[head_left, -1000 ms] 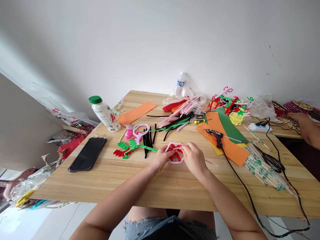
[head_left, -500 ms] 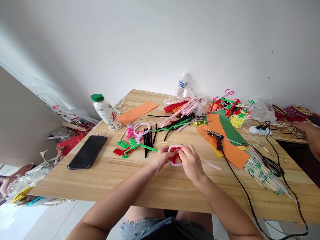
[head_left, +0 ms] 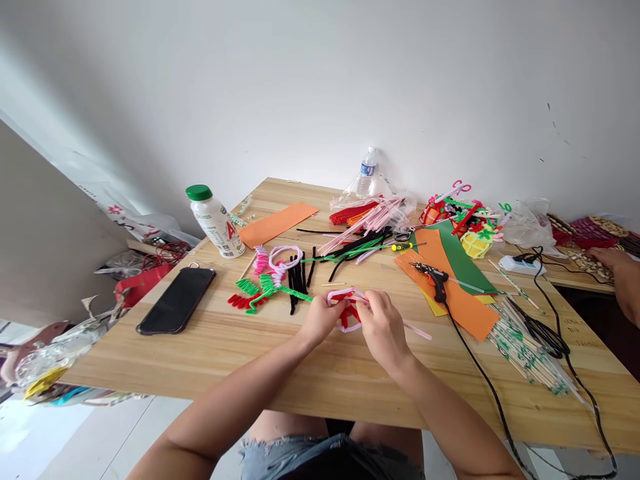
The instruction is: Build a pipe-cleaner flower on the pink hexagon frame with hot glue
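Observation:
Between both hands is a pipe-cleaner piece [head_left: 345, 319], a pale lilac ring with red strands inside it. My left hand [head_left: 323, 319] pinches its left side, thumb laid over the ring. Fingers of my right hand [head_left: 381, 327] are closed on its right edge, and a pale pink pipe cleaner [head_left: 418, 331] sticks out to the right from under that hand. Just left of my hands lies a pipe-cleaner figure in green, pink and red [head_left: 267, 285], with a lilac loop [head_left: 286, 257] on top. Black pipe cleaners [head_left: 298, 283] lie behind it.
A glue gun [head_left: 436, 280] rests on orange sheets [head_left: 470, 313], its cord trailing over the front edge. Wrapped sticks [head_left: 530, 353] and scissors [head_left: 547, 337] lie right. A phone [head_left: 177, 300] and white bottle [head_left: 215, 223] stand left. Another person's hand [head_left: 613, 257] is at far right.
My hands have shifted slightly on the lilac and red piece, the left thumb now across the ring's upper left. The pink pipe cleaner's free end has moved a little left.

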A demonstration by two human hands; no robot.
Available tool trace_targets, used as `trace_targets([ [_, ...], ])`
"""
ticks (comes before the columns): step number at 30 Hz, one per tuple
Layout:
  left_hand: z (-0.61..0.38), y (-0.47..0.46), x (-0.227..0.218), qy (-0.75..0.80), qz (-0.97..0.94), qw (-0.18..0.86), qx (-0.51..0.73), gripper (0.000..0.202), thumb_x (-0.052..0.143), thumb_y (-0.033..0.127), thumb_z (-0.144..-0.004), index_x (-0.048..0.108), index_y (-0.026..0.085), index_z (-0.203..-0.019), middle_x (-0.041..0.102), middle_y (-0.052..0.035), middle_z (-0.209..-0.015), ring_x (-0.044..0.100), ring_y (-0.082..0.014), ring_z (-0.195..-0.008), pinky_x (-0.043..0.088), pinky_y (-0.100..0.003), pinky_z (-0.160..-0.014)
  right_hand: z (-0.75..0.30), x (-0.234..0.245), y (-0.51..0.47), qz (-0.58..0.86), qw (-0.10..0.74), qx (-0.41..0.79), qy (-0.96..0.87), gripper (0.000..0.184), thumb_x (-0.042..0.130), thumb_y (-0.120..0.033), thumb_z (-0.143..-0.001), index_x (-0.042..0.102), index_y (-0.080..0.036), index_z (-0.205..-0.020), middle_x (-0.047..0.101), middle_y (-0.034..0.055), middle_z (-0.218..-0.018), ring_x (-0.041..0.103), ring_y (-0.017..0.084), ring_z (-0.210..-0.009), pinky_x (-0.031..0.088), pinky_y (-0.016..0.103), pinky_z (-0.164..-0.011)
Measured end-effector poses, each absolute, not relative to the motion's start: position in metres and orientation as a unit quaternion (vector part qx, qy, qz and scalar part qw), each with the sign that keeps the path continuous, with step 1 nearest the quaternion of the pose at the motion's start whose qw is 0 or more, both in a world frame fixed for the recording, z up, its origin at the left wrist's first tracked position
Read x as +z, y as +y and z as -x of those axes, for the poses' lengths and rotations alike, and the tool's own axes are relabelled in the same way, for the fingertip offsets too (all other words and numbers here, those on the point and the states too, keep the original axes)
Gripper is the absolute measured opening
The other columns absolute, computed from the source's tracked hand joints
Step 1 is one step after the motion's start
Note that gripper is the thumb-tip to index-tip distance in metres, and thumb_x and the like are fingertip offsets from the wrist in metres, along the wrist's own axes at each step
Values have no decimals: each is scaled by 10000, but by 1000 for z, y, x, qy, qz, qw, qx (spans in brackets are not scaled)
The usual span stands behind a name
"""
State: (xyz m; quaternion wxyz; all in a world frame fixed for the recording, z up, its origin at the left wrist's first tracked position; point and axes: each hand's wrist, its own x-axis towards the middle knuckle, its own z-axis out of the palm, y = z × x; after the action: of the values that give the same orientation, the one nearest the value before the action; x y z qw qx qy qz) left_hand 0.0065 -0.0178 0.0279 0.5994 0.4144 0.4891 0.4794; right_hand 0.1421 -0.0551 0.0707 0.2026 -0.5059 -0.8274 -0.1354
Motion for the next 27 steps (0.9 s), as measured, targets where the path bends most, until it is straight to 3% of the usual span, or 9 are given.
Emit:
trace_targets([
  [2,-6,-17,28,500,-411,594,479,177,669,273,-648,654,124,-743,646,-13,-614,566,-127,-527,441,-211,-484,-142,70,-58,516,185,-151,-823,279,404,-79,-921,656,-148,-822,576,96,-836,513,214,-805,435,303,-667],
  [8,-9,-20,33,501,-397,597,485,186,663,266,-643,660,112,-749,655,-21,-627,567,-122,-520,444,-208,-479,-140,66,-67,522,192,-149,-818,314,358,-59,-924,631,-125,-1063,606,98,-860,570,195,-802,469,268,-670],
  [16,-12,-22,28,501,-340,616,504,216,678,271,-637,646,114,-782,661,-22,-657,581,-126,-552,454,-211,-494,-134,61,-69,572,126,-77,-807,344,414,-32,-844,628,-132,-1093,618,102,-910,606,169,-628,470,255,-528],
  [27,-16,-25,21,486,-355,582,547,283,725,352,-637,659,129,-799,672,-27,-700,591,-127,-619,464,-212,-579,-122,64,-66,607,53,-43,-792,299,421,-25,-828,636,-100,-1022,612,153,-985,643,184,-638,495,271,-540],
])
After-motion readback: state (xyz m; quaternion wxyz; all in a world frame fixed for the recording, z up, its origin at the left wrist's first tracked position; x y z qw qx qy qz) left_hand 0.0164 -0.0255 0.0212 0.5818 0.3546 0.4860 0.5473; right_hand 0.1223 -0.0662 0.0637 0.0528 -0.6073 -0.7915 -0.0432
